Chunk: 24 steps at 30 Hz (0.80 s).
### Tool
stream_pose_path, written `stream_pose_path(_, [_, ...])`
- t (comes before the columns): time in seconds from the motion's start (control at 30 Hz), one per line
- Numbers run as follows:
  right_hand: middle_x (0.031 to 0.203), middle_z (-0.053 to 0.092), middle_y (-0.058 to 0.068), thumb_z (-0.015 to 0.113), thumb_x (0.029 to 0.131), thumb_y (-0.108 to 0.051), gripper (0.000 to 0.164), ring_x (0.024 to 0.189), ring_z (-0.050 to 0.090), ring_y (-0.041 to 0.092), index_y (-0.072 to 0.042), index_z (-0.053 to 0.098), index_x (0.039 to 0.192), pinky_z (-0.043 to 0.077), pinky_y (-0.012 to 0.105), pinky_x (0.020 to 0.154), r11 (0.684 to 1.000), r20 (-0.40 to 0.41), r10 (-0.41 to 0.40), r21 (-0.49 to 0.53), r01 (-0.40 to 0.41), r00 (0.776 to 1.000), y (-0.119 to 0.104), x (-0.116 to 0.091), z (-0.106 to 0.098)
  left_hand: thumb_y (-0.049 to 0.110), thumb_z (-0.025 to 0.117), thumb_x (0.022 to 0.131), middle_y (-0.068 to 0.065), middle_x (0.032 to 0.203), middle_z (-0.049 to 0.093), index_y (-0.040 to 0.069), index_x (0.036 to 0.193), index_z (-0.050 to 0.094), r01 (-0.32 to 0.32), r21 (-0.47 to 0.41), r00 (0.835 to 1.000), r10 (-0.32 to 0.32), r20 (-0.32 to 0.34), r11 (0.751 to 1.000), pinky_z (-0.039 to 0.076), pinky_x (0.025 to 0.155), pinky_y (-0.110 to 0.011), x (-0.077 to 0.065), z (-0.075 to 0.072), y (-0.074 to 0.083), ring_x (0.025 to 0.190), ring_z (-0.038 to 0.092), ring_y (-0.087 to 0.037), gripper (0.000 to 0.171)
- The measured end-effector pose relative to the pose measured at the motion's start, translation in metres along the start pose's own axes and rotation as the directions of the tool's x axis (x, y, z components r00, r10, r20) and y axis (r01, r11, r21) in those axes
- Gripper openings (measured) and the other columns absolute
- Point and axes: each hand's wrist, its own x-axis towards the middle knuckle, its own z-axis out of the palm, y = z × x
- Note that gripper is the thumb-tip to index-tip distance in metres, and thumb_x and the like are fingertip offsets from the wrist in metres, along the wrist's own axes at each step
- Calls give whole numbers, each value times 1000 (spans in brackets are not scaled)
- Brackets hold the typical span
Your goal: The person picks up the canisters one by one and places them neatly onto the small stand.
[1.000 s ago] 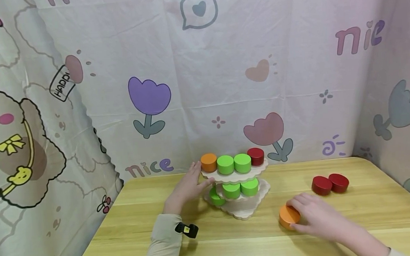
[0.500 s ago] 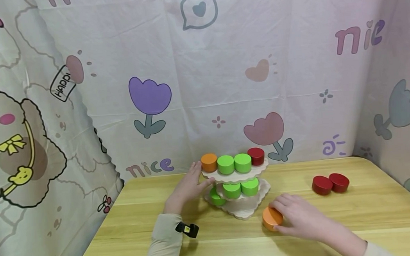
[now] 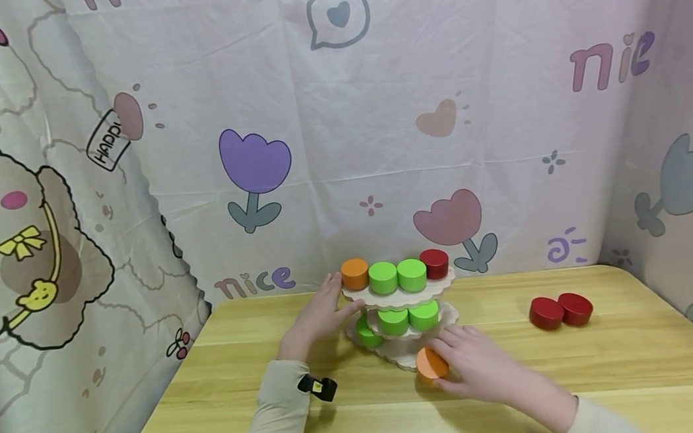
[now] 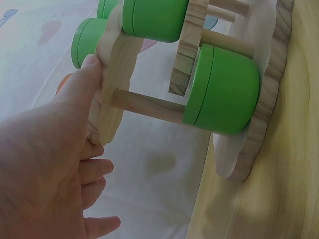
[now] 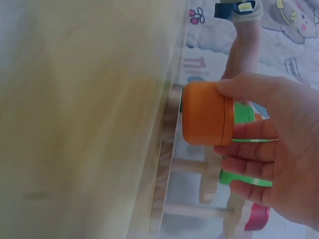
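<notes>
A pale wooden three-tier stand [image 3: 396, 299] with scalloped edges stands at the table's middle. My left hand [image 3: 317, 317] holds the left edge of its top tier, thumb [image 4: 82, 82] in front and fingers round behind. My right hand [image 3: 480, 364] pinches an orange round block [image 3: 429, 364] between thumb and fingers, tilted, close before the bottom tier. In the right wrist view, this orange block [image 5: 204, 114] overlaps the stand. On the top tier sit another orange block [image 3: 355, 274], two green blocks [image 3: 383, 278] and a red block [image 3: 434, 264]. Green blocks [image 4: 224, 89] also sit on the lower tiers.
Two red round blocks [image 3: 546, 313] lie side by side on the wooden table [image 3: 629, 351] at the right. A printed cloth [image 3: 329, 131] hangs behind and at both sides. A black strap [image 3: 317, 387] is on the left wrist.
My right hand has moved left across the table with the orange block, up to the front of the stand, and the block has tilted. The left hand stays in place.
</notes>
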Motion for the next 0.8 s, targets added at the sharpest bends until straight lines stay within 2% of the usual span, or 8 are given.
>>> stream_pose_path(0.2, [112,66,0,77,75,-48,55,108,59,18,-14,65,116,52,39,88,999,-23,29,-22,-30,999,-6,9,4,71,43,90,-12,164,15,8,156,16,0,3,1000,0,4,1000,16,125,-44,0,0,1,154,8,-26,95])
stream_pose_path(0.43, [100,63,-2,76,75,-49,47,95,58,16,-16,63,106,52,37,80,997,-53,31,-73,-34,998,-12,17,7,70,44,91,-12,164,15,7,156,16,5,-12,1000,-5,15,1000,16,125,-46,0,-1,1,154,8,-26,95])
stream_pose_path(0.57, [96,62,-2,75,76,-50,45,92,57,15,-17,62,103,52,37,81,996,-39,44,-76,-46,998,-15,19,9,70,44,91,-12,164,15,7,156,17,5,-19,1000,-4,17,1000,17,124,-47,0,-1,1,154,8,-26,95])
stream_pose_path(0.8, [96,62,-4,75,78,-48,44,90,53,15,-18,65,107,50,36,80,996,-18,72,-46,-72,997,-17,21,11,70,45,90,-12,164,15,7,156,17,4,-27,1000,-3,8,1000,17,125,-47,0,-1,1,154,8,-25,95])
